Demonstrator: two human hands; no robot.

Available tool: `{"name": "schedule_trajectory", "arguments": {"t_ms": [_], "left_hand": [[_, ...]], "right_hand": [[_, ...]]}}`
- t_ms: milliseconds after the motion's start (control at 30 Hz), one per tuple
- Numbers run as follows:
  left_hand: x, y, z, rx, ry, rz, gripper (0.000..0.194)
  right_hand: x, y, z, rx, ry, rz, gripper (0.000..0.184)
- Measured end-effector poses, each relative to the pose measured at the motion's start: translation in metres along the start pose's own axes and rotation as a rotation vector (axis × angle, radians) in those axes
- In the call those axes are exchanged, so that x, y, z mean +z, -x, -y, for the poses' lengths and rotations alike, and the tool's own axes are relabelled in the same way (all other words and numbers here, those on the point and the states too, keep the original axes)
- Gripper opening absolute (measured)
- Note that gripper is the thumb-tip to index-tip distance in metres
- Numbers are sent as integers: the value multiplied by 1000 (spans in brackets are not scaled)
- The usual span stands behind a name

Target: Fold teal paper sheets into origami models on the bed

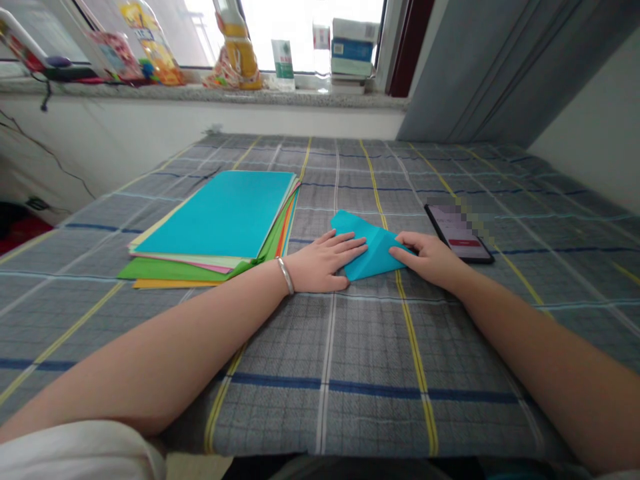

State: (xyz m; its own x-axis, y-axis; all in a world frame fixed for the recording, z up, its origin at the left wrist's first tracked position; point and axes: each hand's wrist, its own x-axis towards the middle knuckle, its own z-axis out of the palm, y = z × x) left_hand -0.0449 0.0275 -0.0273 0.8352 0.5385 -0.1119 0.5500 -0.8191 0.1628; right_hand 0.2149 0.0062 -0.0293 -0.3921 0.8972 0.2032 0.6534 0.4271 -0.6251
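A folded piece of blue paper (376, 252) with visible creases lies on the checked cloth in front of me. My left hand (327, 261), a silver bangle at its wrist, rests flat on the paper's left part with the fingers stretched out. At the paper's right corner, my right hand (425, 257) pinches the edge between thumb and fingers. The left fingers cover part of the paper's left side.
Left of my hands lies a stack of coloured paper (220, 213), blue on top. A phone (460, 233) lies just beyond my right hand. Bottles (243, 57) and boxes (354, 50) stand on the windowsill (300, 98) behind the checked cloth (370, 347).
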Motion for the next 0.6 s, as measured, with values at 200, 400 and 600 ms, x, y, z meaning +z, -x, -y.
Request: {"name": "schedule_trajectory", "arguments": {"t_ms": [200,400,600], "left_hand": [[-1,0,0,-47,108,-4,59],[1,-1,-7,-80,74,-39,66],[4,-3,-7,-80,31,-59,70]], "right_hand": [[4,-2,-1,34,107,5,29],[10,-7,0,125,205,-17,29],[14,-8,2,147,296,-29,28]]}}
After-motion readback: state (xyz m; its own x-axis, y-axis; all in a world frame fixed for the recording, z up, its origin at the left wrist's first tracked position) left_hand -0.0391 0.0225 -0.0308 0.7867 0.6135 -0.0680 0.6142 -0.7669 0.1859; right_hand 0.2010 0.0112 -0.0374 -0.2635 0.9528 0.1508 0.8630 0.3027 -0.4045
